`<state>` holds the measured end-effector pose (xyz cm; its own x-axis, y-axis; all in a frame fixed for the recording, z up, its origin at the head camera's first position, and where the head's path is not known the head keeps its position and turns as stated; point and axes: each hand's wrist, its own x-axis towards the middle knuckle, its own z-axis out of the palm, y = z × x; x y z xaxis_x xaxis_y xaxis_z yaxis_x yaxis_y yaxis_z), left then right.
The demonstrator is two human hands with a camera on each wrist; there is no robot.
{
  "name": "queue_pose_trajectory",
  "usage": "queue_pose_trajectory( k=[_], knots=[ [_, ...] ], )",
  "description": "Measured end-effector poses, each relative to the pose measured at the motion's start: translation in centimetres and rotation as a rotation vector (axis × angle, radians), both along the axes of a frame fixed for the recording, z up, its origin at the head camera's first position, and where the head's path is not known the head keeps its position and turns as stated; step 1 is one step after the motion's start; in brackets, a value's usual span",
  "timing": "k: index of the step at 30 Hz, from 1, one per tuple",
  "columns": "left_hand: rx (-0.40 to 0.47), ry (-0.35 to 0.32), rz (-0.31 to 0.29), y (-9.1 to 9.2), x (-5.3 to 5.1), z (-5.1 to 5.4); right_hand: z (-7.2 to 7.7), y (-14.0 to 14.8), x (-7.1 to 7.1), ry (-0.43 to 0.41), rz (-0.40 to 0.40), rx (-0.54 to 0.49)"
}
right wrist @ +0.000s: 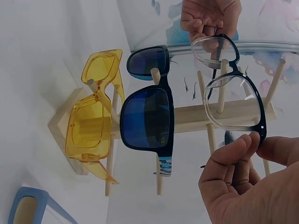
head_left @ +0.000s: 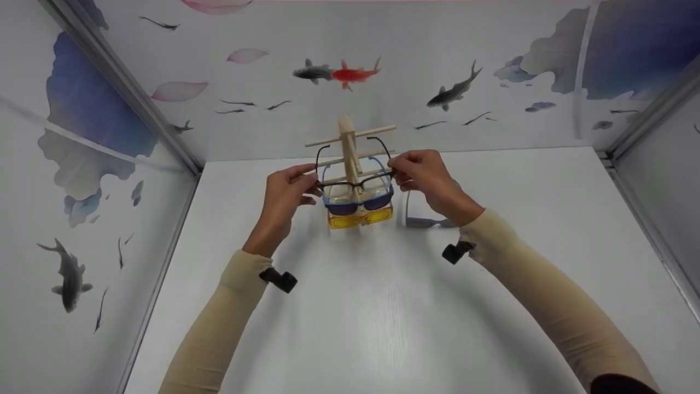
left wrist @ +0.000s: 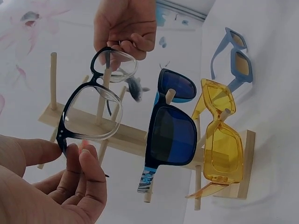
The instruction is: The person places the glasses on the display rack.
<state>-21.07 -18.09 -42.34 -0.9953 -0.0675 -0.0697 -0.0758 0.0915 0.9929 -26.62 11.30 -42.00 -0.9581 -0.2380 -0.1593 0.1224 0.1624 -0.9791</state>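
Clear glasses with a dark upper frame (head_left: 355,186) are held at both hinge ends, the left hand (head_left: 284,200) pinching one side and the right hand (head_left: 429,178) the other. In the left wrist view the left thumb and fingers grip the frame corner (left wrist: 70,105). Behind the lenses stands a wooden rack (head_left: 348,148) with crossbars; a peg (right wrist: 223,86) lies at the bridge, contact unclear. Below on the rack hang dark blue sunglasses (right wrist: 147,116) and, lowest, yellow glasses (right wrist: 88,121).
Blue-grey glasses (head_left: 426,222) lie on the white table (head_left: 350,317), right of the rack and partly behind the right hand. White panels printed with fish (head_left: 448,93) stand behind and at the sides, with metal edges at the corners.
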Motion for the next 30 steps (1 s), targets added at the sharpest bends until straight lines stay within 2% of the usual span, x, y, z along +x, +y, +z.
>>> queue_pose_trajectory(
  k=[5, 13, 30],
  knots=[
    [0.005, -0.007, -0.004, 0.02, -0.16, -0.38, -0.29, -0.03, -0.16, -0.006, -0.009, 0.002],
    [0.012, -0.003, -0.005, 0.06, -0.02, -0.40, -0.56, 0.06, -0.31, -0.006, -0.003, -0.010],
    [-0.011, -0.046, 0.035, 0.58, -0.14, -0.59, -0.77, 0.49, -0.26, -0.005, 0.009, 0.002]
  ],
)
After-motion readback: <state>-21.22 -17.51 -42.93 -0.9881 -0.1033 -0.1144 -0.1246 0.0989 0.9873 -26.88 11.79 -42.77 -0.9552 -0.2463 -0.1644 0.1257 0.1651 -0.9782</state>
